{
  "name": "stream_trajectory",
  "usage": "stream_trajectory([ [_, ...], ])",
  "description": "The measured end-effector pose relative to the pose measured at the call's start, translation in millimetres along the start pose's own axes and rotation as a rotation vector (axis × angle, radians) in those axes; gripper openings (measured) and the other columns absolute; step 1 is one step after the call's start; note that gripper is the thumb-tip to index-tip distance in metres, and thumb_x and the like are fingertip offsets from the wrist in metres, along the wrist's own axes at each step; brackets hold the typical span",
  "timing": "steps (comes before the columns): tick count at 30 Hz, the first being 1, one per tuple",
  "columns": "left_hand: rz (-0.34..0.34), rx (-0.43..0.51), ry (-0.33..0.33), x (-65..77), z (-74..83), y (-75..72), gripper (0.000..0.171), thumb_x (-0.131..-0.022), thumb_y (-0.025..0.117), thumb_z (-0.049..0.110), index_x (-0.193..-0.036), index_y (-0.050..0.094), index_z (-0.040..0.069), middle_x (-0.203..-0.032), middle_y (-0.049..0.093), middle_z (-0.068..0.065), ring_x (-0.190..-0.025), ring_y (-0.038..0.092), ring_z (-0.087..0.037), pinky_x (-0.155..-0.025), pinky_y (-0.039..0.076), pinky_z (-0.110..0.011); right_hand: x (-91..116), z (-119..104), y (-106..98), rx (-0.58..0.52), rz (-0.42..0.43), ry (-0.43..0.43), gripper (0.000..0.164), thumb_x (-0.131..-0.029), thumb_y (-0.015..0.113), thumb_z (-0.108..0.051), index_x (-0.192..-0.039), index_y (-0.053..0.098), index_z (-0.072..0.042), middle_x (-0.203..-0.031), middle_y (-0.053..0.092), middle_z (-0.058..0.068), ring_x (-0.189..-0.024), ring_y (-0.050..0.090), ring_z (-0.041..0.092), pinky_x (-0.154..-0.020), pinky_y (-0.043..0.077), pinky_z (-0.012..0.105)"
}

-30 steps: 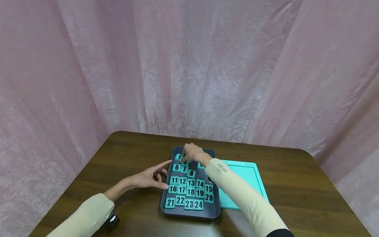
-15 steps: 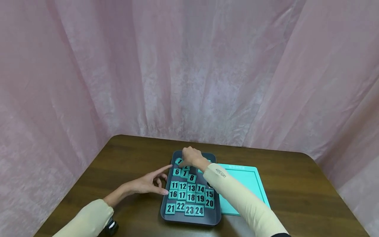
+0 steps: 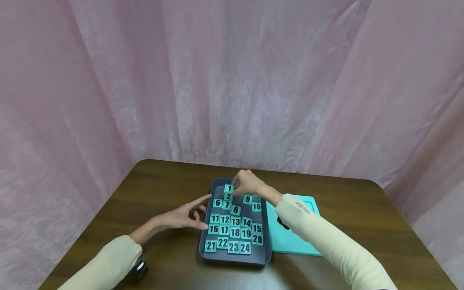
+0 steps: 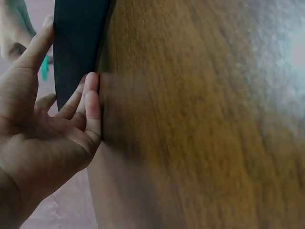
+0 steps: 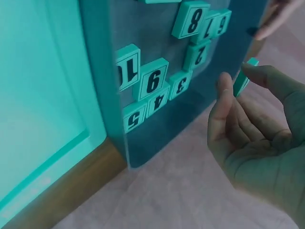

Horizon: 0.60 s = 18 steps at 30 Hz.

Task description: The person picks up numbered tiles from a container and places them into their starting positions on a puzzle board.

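My right hand (image 3: 247, 183) pinches a teal number tile (image 5: 242, 82) between thumb and index finger; in the head view this tile shows a 1. It is raised over the far left part of the dark tray (image 3: 259, 254), behind tile 2 (image 3: 228, 196). Several other numbered tiles lie in loose rows in the tray. At the tray's left side my left hand (image 3: 181, 216) touches the rim, index finger stretched out and thumb spread away from it. In the left wrist view its other fingers bend loosely against the tray's outer wall. Tiles 3, 4 and 5 (image 5: 135, 117) show in the right wrist view.
A teal square frame board (image 3: 290, 241) lies on the table right of the tray, partly under my right forearm. The brown wooden table (image 3: 174, 181) ends at pink curtains (image 3: 232, 100) behind.
My right hand has picked tile 1 out of its tilted place at the far left and lifted it, moving right. The left hand stays at the tray's rim.
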<state>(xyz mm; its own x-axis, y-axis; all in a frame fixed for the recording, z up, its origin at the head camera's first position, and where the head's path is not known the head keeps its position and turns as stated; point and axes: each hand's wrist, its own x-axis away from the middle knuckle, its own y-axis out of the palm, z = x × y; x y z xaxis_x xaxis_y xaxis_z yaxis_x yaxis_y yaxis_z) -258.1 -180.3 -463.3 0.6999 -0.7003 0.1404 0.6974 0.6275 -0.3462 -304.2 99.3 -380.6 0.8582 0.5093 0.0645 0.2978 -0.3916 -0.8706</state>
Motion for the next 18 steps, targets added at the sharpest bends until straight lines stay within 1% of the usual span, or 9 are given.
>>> stream_trajectory([
  [4,0.031,-0.037,-0.016,-1.0,5.9,-5.0,0.099,-0.093,0.078,0.025,-0.166,0.011,0.017,-0.138,0.050,-0.022,-0.092,0.056,-0.019,-0.080,0.050,-0.028,17,3,-22,-0.030,0.017,-0.088,0.031,-0.087,0.080,-0.007,-0.114,0.074,0.007,-0.104,0.077,0.019,-0.095,0.075,0.027,-0.081,0.063,0.033],
  [8,0.038,-0.041,-0.027,-1.2,7.1,-8.6,0.098,-0.094,0.077,0.025,-0.166,0.011,0.017,-0.138,0.049,-0.022,-0.093,0.056,-0.020,-0.080,0.050,-0.028,34,10,-35,-0.051,0.037,-0.140,0.032,-0.087,0.080,-0.007,-0.114,0.074,0.008,-0.099,0.078,0.017,-0.090,0.075,0.024,-0.076,0.062,0.030],
  [12,0.043,-0.031,-0.036,-1.5,6.0,-10.4,0.098,-0.093,0.078,0.025,-0.166,0.013,0.018,-0.137,0.050,-0.022,-0.093,0.055,-0.020,-0.078,0.050,-0.028,47,23,-41,-0.084,0.062,-0.164,0.032,-0.086,0.081,-0.007,-0.113,0.074,0.008,-0.096,0.078,0.016,-0.086,0.075,0.023,-0.073,0.062,0.029],
  [13,0.042,-0.027,-0.031,-1.2,5.5,-10.7,0.098,-0.093,0.078,0.024,-0.166,0.012,0.017,-0.137,0.049,-0.023,-0.092,0.055,-0.020,-0.078,0.050,-0.028,50,26,-42,-0.090,0.066,-0.166,0.032,-0.085,0.082,-0.008,-0.112,0.074,0.008,-0.095,0.078,0.016,-0.085,0.075,0.023,-0.072,0.062,0.029],
  [18,0.045,-0.019,-0.044,1.1,3.3,-12.3,0.098,-0.093,0.077,0.024,-0.166,0.012,0.018,-0.135,0.051,-0.022,-0.093,0.054,-0.019,-0.080,0.049,-0.027,62,42,-43,-0.126,0.069,-0.138,0.033,-0.085,0.081,-0.008,-0.113,0.074,0.008,-0.094,0.078,0.014,-0.085,0.076,0.022,-0.072,0.062,0.028],
])
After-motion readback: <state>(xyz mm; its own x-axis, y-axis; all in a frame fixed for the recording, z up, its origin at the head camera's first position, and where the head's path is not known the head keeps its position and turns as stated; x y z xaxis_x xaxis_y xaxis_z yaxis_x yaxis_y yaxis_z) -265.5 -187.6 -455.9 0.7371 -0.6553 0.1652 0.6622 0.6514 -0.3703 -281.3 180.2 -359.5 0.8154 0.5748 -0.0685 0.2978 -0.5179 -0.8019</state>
